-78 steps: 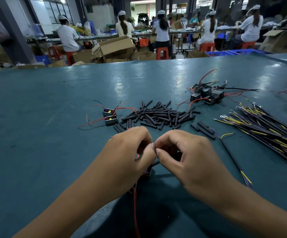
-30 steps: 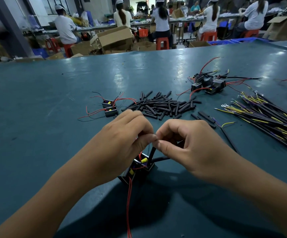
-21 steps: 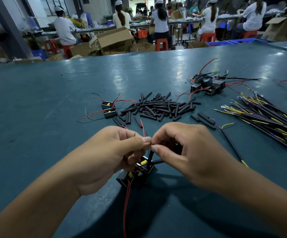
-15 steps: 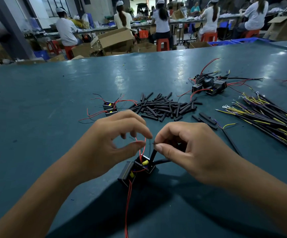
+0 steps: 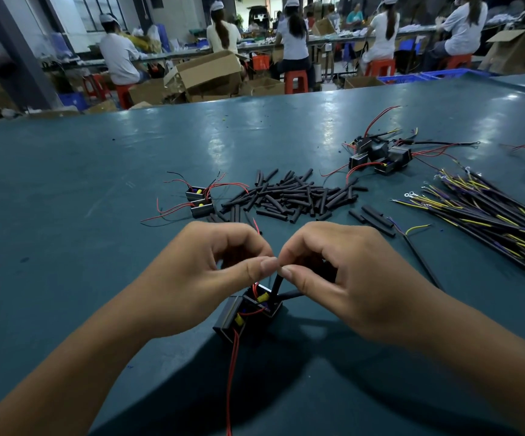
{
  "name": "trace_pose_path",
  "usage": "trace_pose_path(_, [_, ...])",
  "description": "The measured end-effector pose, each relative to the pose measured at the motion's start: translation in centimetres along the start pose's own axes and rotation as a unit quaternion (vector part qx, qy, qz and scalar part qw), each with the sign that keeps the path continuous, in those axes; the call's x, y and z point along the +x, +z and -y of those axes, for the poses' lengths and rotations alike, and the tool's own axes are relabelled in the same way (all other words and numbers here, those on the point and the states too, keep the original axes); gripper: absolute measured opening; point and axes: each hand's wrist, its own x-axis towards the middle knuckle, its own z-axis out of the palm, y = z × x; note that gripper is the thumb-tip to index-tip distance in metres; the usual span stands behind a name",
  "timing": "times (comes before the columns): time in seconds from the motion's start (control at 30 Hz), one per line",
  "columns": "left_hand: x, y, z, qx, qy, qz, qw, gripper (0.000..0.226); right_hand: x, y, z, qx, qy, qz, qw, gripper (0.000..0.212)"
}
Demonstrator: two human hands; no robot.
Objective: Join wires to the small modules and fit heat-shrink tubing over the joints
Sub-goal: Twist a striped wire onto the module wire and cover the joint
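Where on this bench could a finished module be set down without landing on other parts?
Bare tabletop lies left of the two small modules, and across the far strip beyond the tubing pile. The right side is crowded: the wire bundle, the module cluster, and loose tubing. Both hands fill the near middle.

Both forearms come in from the near edge of the table and meet around the middle, wrists bent a bit inward. Left hand (image 5: 210,275) and right hand (image 5: 342,278) are both curled, thumb tips almost touching each other, each thumb pressed against its forefinger in a pinch. Looks like they're pinching something thin between them, but the fingers hide it.
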Motion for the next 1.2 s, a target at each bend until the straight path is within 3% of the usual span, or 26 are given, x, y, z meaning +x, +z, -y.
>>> trace_pose_path(0.03, [-0.1,0.0,0.0,-0.098,-0.073,0.015,0.992,0.016,0.0,0.1,0.1,-0.015,-0.01,-0.001,1.0,0.004])
trace_pose_path(0.1, [-0.1,0.6,-0.1,-0.287,-0.193,0.054,0.937,0.017,0.1,0.1,0.1,-0.026,-0.021,-0.004,0.999,0.004])
trace_pose_path(0.13, [0.0,0.9,-0.1,-0.338,-0.222,0.053,0.913,0.016,0.1,0.0,0.1,-0.024,-0.021,-0.004,0.999,0.003])
trace_pose_path(0.17, [0.1,1.1,-0.1,-0.343,-0.226,0.04,0.911,0.016,0.1,-0.1,-0.1,-0.015,-0.015,-0.004,1.0,0.002])
trace_pose_path(0.2, [0.1,1.1,0.1,-0.296,-0.2,0.017,0.934,0.016,0.1,-0.1,-0.2,-0.001,-0.003,-0.004,1.0,0.002])
trace_pose_path(0.27, [0.1,0.7,0.4,-0.094,-0.068,-0.028,0.993,0.015,0.1,-0.3,-0.5,0.041,0.03,0.0,0.999,0.006])
trace_pose_path(0.3, [0.1,0.4,0.6,0.011,0.014,-0.038,0.999,0.012,0.0,-0.3,-0.7,0.064,0.043,0.005,0.997,0.008])
trace_pose_path(0.37, [0.1,-0.1,0.9,0.151,0.143,-0.054,0.977,0.016,0.0,-0.4,-0.8,0.099,0.058,0.018,0.993,0.01])
trace_pose_path(0.47, [0.2,0.0,0.6,0.235,0.224,-0.086,0.942,0.013,-0.1,-0.5,-0.9,0.136,0.072,0.043,0.987,0.009])
trace_pose_path(0.57, [0.1,0.0,0.4,0.29,0.261,-0.094,0.916,0.009,-0.2,-0.5,-0.8,0.16,0.076,0.053,0.983,0.008])
trace_pose_path(0.67, [0.0,-0.4,0.1,0.34,0.278,-0.101,0.892,0.019,0.0,-0.5,-0.7,0.162,0.077,0.051,0.983,0.008])
trace_pose_path(0.77, [0.1,-0.3,-0.1,0.359,0.278,-0.102,0.885,0.024,0.0,-0.5,-0.7,0.142,0.066,0.045,0.987,0.008])
trace_pose_path(0.87, [0.0,0.3,-0.3,0.28,0.226,-0.099,0.928,0.018,0.0,-0.4,-0.6,0.103,0.044,0.023,0.993,0.006])
trace_pose_path(0.97, [-0.2,1.1,-0.3,0.066,0.052,-0.075,0.994,0.013,0.0,-0.2,-0.4,0.045,0.017,-0.006,0.999,0.004])
trace_pose_path(1.03, [-0.1,1.5,-0.3,-0.152,-0.124,-0.056,0.979,0.02,0.0,-0.1,-0.3,0.02,0.003,-0.011,1.0,0.003])
trace_pose_path(1.1, [0.0,2.0,-0.5,-0.307,-0.225,-0.01,0.925,0.015,-0.1,0.0,-0.3,0.018,0.0,-0.008,1.0,0.002])
trace_pose_path(1.13, [0.0,2.0,-0.6,-0.325,-0.228,-0.005,0.918,0.015,0.0,0.0,-0.3,0.029,0.004,-0.006,1.0,0.002])
trace_pose_path(1.2, [-0.2,1.4,-0.3,-0.231,-0.147,-0.027,0.962,0.02,0.0,-0.2,-0.6,0.059,0.019,-0.003,0.998,0.003])
